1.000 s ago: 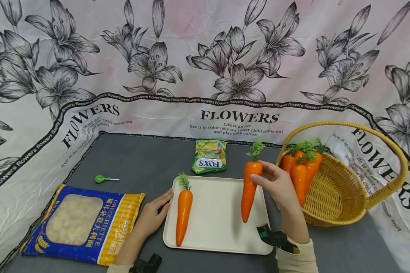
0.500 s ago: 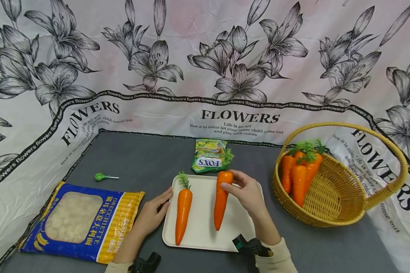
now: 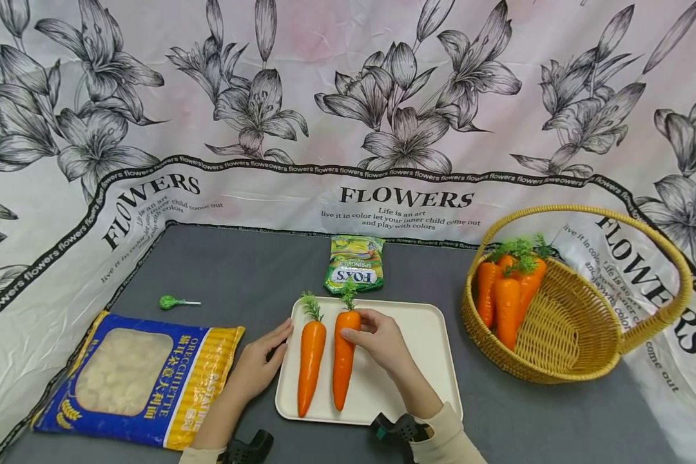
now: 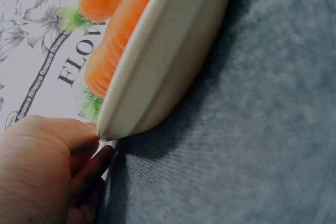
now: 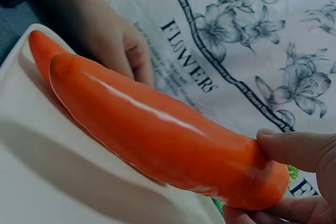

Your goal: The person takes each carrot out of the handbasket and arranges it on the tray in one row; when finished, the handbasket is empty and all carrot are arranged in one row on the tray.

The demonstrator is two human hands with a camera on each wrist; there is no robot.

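My right hand (image 3: 381,338) pinches an orange carrot (image 3: 344,361) with green leaves near its top end. It is low over the cream tray (image 3: 406,414), tip toward me, and the right wrist view shows thumb and fingers on either side of its thick end (image 5: 252,182). Left of it, roughly parallel, a second carrot (image 3: 310,370) lies on the tray. My left hand (image 3: 261,362) touches the tray's left edge with fairly straight fingers. Seen from the left wrist, that hand (image 4: 47,156) meets the tray's rim (image 4: 123,90) at a corner, other fingers lower beside the cloth.
A wicker basket (image 3: 568,328) with several carrots (image 3: 507,303) stands on the right. Behind the tray lies a green and yellow FOX'S packet (image 3: 355,261). On the left are a blue and yellow pasta bag (image 3: 122,380) and a green lollipop (image 3: 168,302). Flower-printed cloth (image 3: 255,129) hangs behind.
My right hand has carried the carrot left across the tray and lowered it, from the right side to beside the other carrot. The left hand stays at the tray's edge.
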